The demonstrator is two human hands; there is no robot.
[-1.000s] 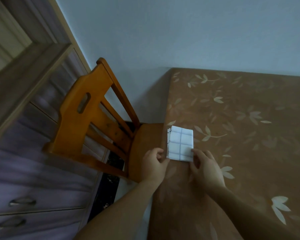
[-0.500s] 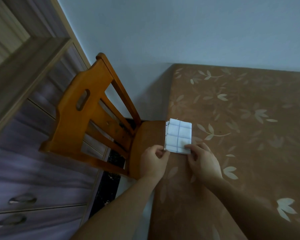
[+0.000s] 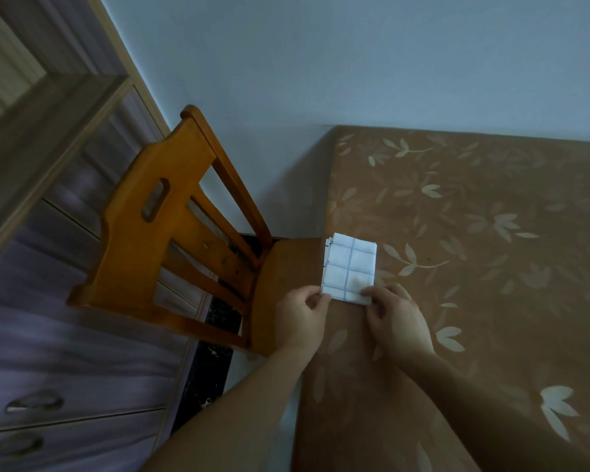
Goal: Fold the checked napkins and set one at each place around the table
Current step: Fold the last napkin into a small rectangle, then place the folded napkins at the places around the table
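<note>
Head view | folded napkin [image 3: 351, 268] lies at table [image 3: 474, 301] left edge beside chair [image 3: 171, 240] | left hand [image 3: 300, 316], right hand [image 3: 397, 321] pinch its near corners | this place nearly set; other places unseen

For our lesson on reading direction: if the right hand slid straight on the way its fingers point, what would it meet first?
The folded checked napkin: the right hand pinches its near corner and points across it, so it would probably push that cloth first.
</note>
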